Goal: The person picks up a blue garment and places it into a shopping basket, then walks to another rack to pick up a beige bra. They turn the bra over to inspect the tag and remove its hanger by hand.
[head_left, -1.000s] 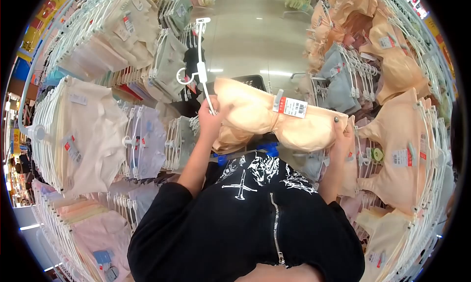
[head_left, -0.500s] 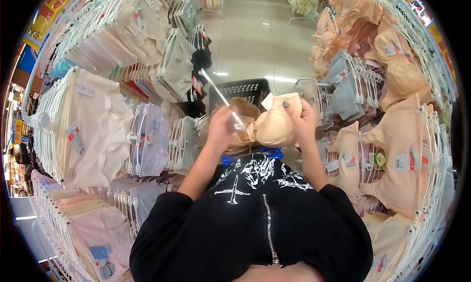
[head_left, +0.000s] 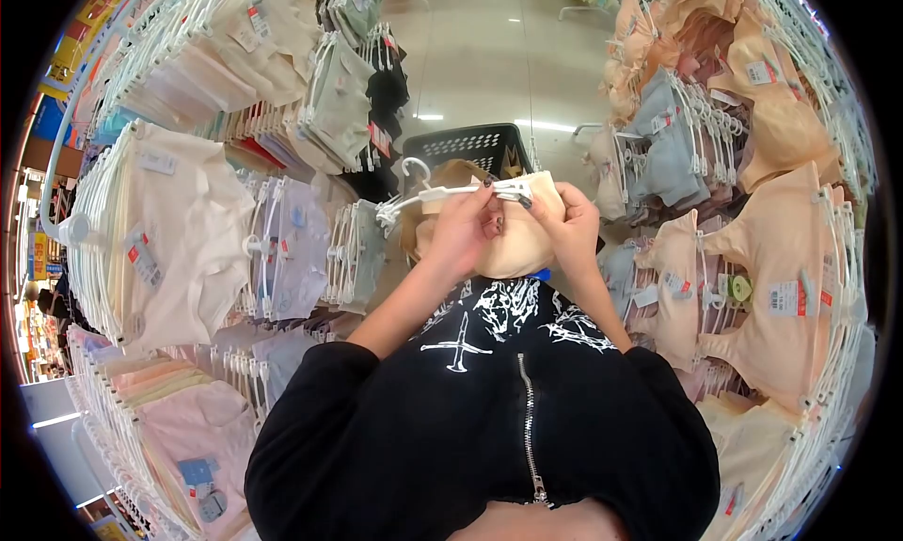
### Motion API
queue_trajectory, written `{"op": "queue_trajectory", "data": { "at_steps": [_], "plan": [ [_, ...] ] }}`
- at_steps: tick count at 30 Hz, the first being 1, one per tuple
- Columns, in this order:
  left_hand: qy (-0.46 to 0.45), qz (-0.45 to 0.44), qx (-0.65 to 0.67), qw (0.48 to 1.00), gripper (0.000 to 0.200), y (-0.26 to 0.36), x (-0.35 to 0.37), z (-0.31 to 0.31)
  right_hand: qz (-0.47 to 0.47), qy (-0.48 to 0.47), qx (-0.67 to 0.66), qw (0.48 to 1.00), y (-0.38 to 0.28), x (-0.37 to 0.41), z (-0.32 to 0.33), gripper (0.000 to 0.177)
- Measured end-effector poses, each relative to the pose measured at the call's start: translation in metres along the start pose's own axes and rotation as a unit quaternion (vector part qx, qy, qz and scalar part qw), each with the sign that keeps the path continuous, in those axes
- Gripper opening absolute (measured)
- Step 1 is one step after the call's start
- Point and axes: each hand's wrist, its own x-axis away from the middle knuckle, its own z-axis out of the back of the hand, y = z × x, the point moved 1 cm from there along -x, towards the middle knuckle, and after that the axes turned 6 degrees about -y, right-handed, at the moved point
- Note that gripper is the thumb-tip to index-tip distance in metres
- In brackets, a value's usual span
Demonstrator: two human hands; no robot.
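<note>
Shop aisle with a pale, shiny floor (head_left: 489, 52) running away from me, and racks of underwear packed close on both sides. At chest height in the middle I see a peach-beige bra (head_left: 522, 254), bunched and folded in on itself so that its cups press together into one soft lump. A white plastic hanger (head_left: 423, 198) lies across its top edge, almost level, with its hook sticking out towards the left-hand rack.

My left hand (head_left: 461, 235) is closed over the front of the bra, its fingers pinching the hanger's bar. My right hand (head_left: 564, 223) is closed too, its fingertips nipping the hanger's right end together with the fabric. The two hands nearly touch, and between them they hide most of the bra's middle.

Just behind the bra stands a black basket (head_left: 461, 151) with a perforated wall, partly covered by the hands. Below them is the black zipped jacket (head_left: 489, 419) with a white print. On the left hang cream briefs (head_left: 179, 230) with price tags, and on the right peach bras (head_left: 771, 249) and blue-grey bras (head_left: 673, 151) on white hangers.
</note>
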Motion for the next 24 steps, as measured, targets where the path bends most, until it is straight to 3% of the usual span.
{"op": "queue_trajectory", "data": {
  "at_steps": [4,10,13,14,15,17,18,20,24],
  "plan": [
    [0.005,-0.015,-0.025,1.000,0.018,0.005,0.004,-0.010,0.058,-0.002,0.136,0.989,-0.014,0.001,-0.002,0.025],
    [0.031,0.020,-0.114,0.993,0.024,0.009,0.006,-0.009,0.092,0.027,0.136,0.986,-0.009,0.001,-0.001,0.023],
    [0.075,0.000,-0.301,0.951,0.026,0.014,0.018,-0.014,0.084,0.021,0.122,0.989,-0.007,0.000,0.001,0.022],
    [0.052,-0.023,-0.351,0.935,0.018,0.018,0.026,-0.011,0.084,0.013,0.130,0.988,-0.009,0.000,0.001,0.022],
    [0.055,-0.144,-0.425,0.892,0.015,0.020,0.027,-0.015,0.083,0.006,0.137,0.987,-0.011,0.001,0.001,0.021],
    [0.058,-0.376,-0.544,0.747,0.012,0.025,0.030,-0.030,0.083,0.000,0.149,0.985,-0.014,0.003,0.000,0.020],
    [0.013,-0.372,-0.498,0.783,0.019,0.028,0.028,-0.036,0.087,0.000,0.155,0.984,-0.015,0.003,-0.003,0.019],
    [-0.039,-0.364,-0.514,0.775,0.021,0.023,0.019,-0.028,0.097,-0.009,0.166,0.981,-0.016,0.004,-0.005,0.017],
    [-0.072,-0.359,-0.558,0.745,0.024,0.020,0.012,-0.021,0.009,-0.048,0.005,0.999,-0.003,0.002,-0.002,0.019]
  ]
}}
